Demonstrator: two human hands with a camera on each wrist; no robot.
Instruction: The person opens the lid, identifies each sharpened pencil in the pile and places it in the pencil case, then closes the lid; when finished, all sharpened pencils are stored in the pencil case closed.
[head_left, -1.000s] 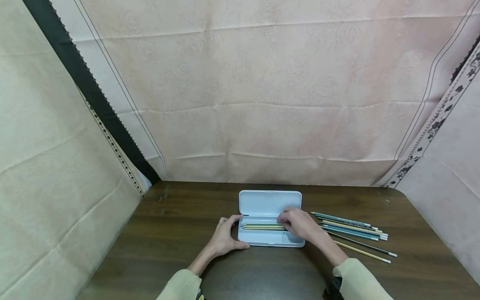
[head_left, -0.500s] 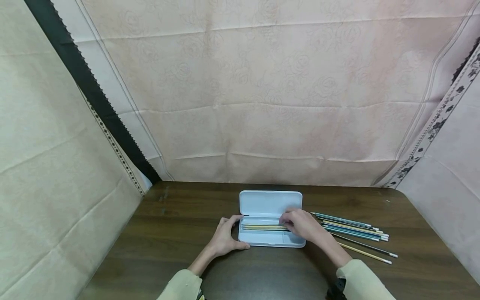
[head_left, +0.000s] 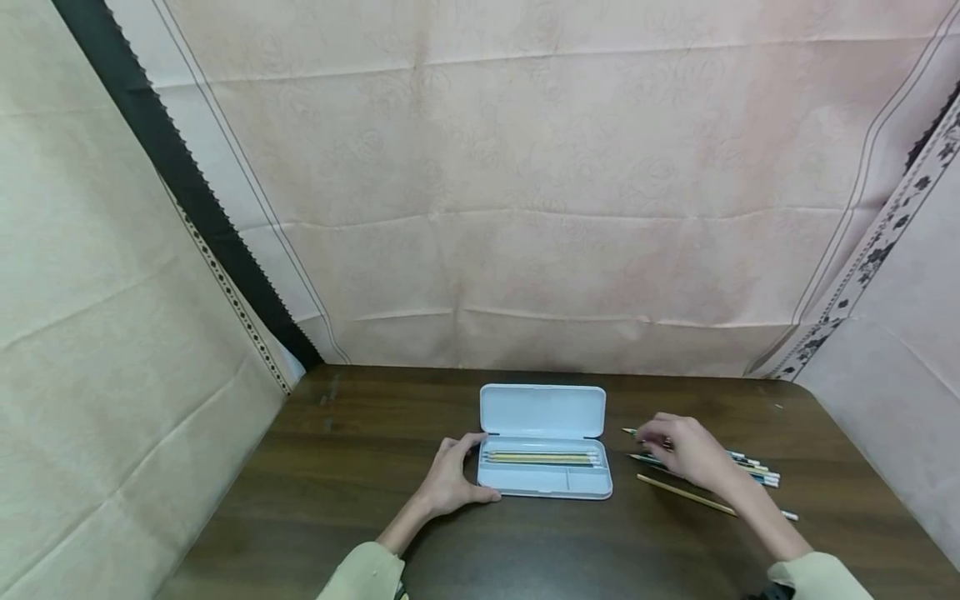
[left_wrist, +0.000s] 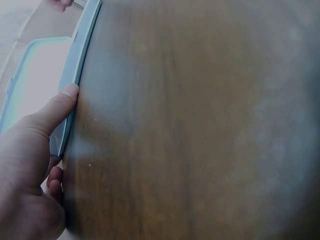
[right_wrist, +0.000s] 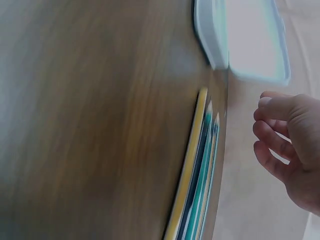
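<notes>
A light blue pencil case (head_left: pixel 543 410) lies with its lid raised on the dark wooden table, and several pencils (head_left: pixel 542 458) rest in its long compartment. At its left end my left hand (head_left: pixel 450 479) holds the case, thumb on the front edge and fingers at the back corner. In the left wrist view that thumb (left_wrist: pixel 62 102) presses the case's rim. My right hand (head_left: pixel 690 450) is over the loose pencils (head_left: pixel 759 477) right of the case, fingers loosely bent. The right wrist view shows nothing between those fingers, with a yellow pencil (right_wrist: pixel 187 170) and teal pencils (right_wrist: pixel 199 195) beside them.
The wooden table (head_left: pixel 360 450) ends at a pale patterned cloth (head_left: pixel 540 208) behind it. More cloth hangs at left and right. One yellow pencil (head_left: pixel 686 496) lies apart, nearer the front than the other loose pencils.
My right hand has left the pencils inside the case and moved right, over the loose pencils. The left hand stays on the case, whose compartment now shows fully.
</notes>
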